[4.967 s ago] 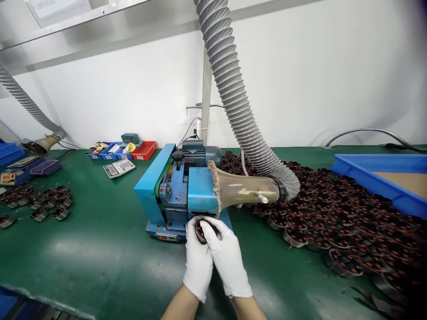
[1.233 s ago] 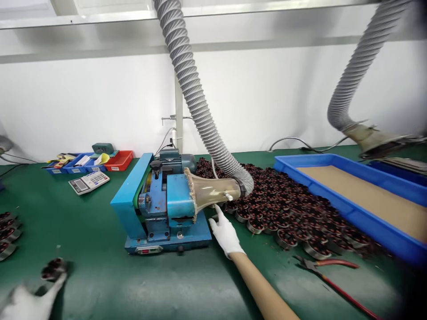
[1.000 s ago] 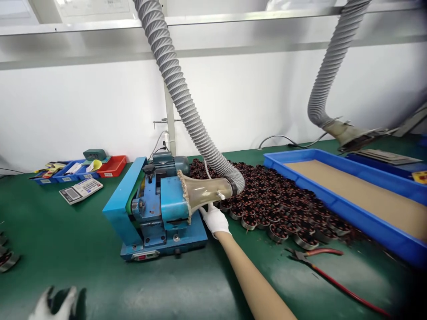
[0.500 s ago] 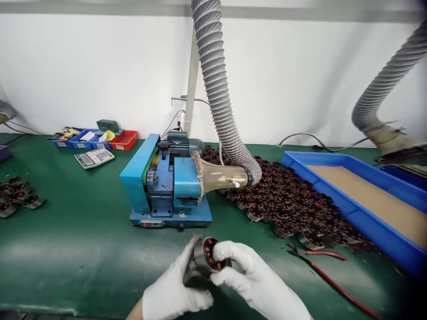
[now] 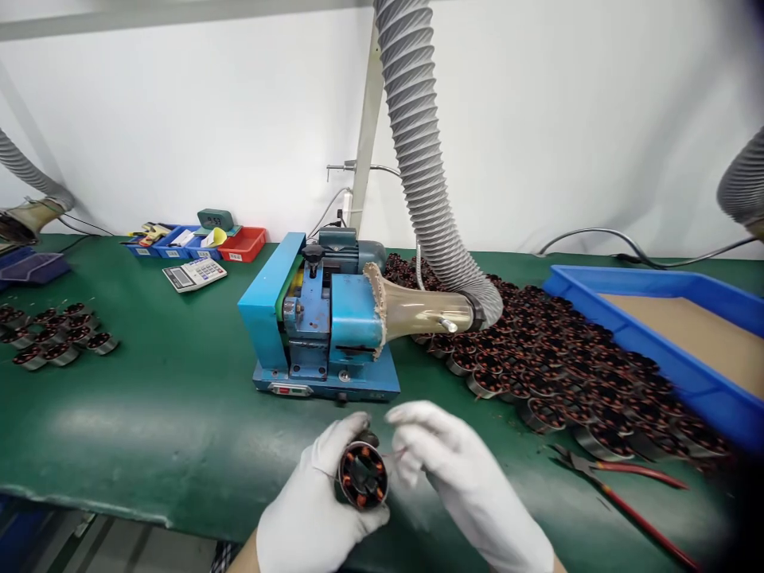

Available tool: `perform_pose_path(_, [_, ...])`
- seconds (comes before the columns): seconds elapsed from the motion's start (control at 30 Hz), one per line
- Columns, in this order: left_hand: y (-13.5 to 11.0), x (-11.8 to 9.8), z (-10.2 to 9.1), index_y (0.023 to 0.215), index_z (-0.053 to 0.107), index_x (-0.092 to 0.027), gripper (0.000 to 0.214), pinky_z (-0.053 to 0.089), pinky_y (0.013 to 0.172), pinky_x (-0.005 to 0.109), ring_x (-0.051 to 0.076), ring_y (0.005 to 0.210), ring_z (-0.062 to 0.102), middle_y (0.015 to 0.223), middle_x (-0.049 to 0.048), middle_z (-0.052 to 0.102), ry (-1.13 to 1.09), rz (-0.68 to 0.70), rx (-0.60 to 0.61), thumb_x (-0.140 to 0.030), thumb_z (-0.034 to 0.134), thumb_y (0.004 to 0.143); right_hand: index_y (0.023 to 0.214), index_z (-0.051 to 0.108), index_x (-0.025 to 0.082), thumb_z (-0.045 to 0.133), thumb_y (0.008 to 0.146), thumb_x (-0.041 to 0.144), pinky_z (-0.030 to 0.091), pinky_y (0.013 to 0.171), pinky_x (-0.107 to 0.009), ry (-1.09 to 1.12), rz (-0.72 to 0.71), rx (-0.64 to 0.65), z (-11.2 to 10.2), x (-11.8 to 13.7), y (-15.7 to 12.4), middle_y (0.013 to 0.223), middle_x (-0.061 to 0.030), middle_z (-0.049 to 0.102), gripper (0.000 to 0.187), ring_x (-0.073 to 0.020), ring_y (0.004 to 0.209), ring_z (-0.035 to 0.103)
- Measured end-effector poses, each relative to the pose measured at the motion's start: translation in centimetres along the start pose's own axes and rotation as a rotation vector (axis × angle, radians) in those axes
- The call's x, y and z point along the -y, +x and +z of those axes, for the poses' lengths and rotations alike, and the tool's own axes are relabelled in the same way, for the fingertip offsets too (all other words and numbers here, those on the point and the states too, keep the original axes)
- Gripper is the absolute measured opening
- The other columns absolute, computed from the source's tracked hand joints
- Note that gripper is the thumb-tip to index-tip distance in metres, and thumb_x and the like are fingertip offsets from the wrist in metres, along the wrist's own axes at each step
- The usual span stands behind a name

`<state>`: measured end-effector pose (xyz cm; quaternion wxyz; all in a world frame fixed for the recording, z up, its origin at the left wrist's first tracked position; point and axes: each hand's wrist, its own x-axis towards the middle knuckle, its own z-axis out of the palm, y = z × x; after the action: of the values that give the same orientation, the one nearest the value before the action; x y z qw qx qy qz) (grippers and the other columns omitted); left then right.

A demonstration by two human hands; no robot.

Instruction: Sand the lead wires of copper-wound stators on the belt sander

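Note:
My left hand (image 5: pixel 319 497), in a white glove, is wrapped round a motor stator (image 5: pixel 363 477), a metal ring with copper windings and a dark centre. Its open face is turned up toward me. A dark rounded piece shows just behind the ring; what it belongs to I cannot tell. To the right, my gloved right hand (image 5: pixel 426 454) has its fingers pinched on a thin wire lead (image 5: pixel 395 455) running from the stator's edge. Another fine wire sticks out on the stator's left side. Both hands are above the green table, in front of the blue belt machine (image 5: pixel 316 334).
A grey hose (image 5: pixel 418 135) joins the machine's nozzle. Many stators (image 5: pixel 537 350) cover the right side, beside a blue tray (image 5: pixel 650 350). Red-handled cutters (image 5: pixel 597 469) lie front right. At left are more stators (image 5: pixel 56 334), a calculator (image 5: pixel 195 274) and small bins (image 5: pixel 242 243).
My view has swung left. The stator has turned its wound face toward me, and my right hand has drawn off its rim to the wire lead at its side.

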<state>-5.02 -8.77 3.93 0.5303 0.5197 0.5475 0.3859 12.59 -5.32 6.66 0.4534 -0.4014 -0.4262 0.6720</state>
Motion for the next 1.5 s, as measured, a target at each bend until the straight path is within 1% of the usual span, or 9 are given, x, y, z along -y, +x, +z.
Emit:
perform_pose_path(0.13, [0.2,0.6,0.5,0.103,0.066,-0.025,0.052,0.045,0.094,0.036,0.028,0.105,0.057,0.108,0.0059,0.062,-0.075,0.182,-0.157,-0.005,0.074,0.055,0.090,0.068,0.019,0.071,0.071,0.042,0.046,0.054,-0.027,0.154,-0.118,-0.194,1.1,-0.6,0.5,0.067,-0.0019,0.061,0.030,-0.0150,0.057,0.055])
perform_pose_path(0.27, [0.4,0.2,0.6,0.113,0.060,-0.026,0.052,0.043,0.096,0.036,0.025,0.106,0.056,0.113,0.0069,0.057,-0.027,0.315,-0.042,-0.001,0.063,0.067,0.073,0.072,0.019,0.072,0.067,0.039,0.050,0.071,-0.033,-0.190,-0.116,-0.160,3.2,-1.7,0.7,0.075,-0.0054,0.066,0.021,-0.0211,0.072,0.061])
perform_pose_path(0.37, [0.3,0.4,0.4,0.111,0.060,-0.026,0.046,0.044,0.095,0.034,0.023,0.103,0.057,0.108,0.0066,0.057,0.089,0.354,-0.013,-0.002,0.059,0.072,0.058,0.070,0.019,0.070,0.071,0.033,0.047,0.061,-0.028,-0.285,-0.207,-0.196,3.4,-1.9,1.1,0.064,-0.0028,0.062,0.019,-0.0175,0.063,0.056])
perform_pose_path(0.53, [0.0,0.6,-0.1,0.108,0.060,-0.026,0.045,0.044,0.095,0.033,0.024,0.105,0.056,0.110,0.0065,0.055,0.122,0.357,-0.110,-0.005,0.065,0.069,0.070,0.072,0.021,0.079,0.063,0.039,0.041,0.047,-0.022,0.223,-0.240,-0.299,1.5,-0.8,2.1,0.060,0.0011,0.058,0.021,-0.0096,0.050,0.047])
perform_pose_path(0.7, [0.6,0.7,0.3,0.116,0.056,-0.030,0.050,0.041,0.099,0.035,0.025,0.112,0.053,0.117,0.0054,0.055,0.005,0.379,-0.134,-0.014,0.070,0.071,0.070,0.074,0.018,0.079,0.064,0.033,0.050,0.062,-0.029,-0.022,-0.129,-0.115,3.0,-1.2,2.4,0.069,-0.0041,0.067,0.017,-0.0174,0.065,0.060])
perform_pose_path(0.77, [1.0,1.3,0.9,0.114,0.057,-0.031,0.044,0.041,0.098,0.036,0.026,0.112,0.052,0.115,0.0053,0.055,-0.021,0.443,-0.170,-0.019,0.070,0.073,0.063,0.073,0.019,0.080,0.062,0.030,0.050,0.066,-0.029,-0.035,-0.178,-0.153,3.8,-1.6,2.6,0.069,-0.0029,0.067,0.013,-0.0177,0.067,0.060])
perform_pose_path(0.97, [1.7,2.8,2.0,0.112,0.056,-0.027,0.046,0.039,0.100,0.037,0.027,0.115,0.049,0.118,0.0071,0.052,-0.066,0.375,-0.322,-0.021,0.074,0.070,0.074,0.073,0.022,0.082,0.059,0.032,0.048,0.054,-0.022,0.468,-0.246,-0.324,2.8,-2.1,3.7,0.069,0.0011,0.064,0.020,-0.0094,0.055,0.053])
perform_pose_path(1.27, [3.7,2.1,2.5,0.115,0.051,-0.025,0.052,0.044,0.097,0.034,0.024,0.112,0.056,0.119,0.0049,0.059,-0.339,0.183,-0.222,-0.019,0.070,0.067,0.082,0.073,0.021,0.074,0.068,0.035,0.056,0.076,-0.035,-0.112,-0.337,-0.297,3.7,-4.8,3.8,0.087,-0.0065,0.073,0.020,-0.0238,0.081,0.068])
perform_pose_path(1.5, [7.3,2.5,3.0,0.111,0.053,-0.022,0.041,0.048,0.090,0.034,0.021,0.098,0.065,0.107,0.0076,0.068,-0.278,0.098,-0.327,-0.016,0.063,0.071,0.091,0.069,0.021,0.068,0.074,0.034,0.052,0.086,-0.041,-0.361,-0.421,-0.356,2.6,-6.7,6.0,0.097,-0.0093,0.071,0.022,-0.0255,0.091,0.066])
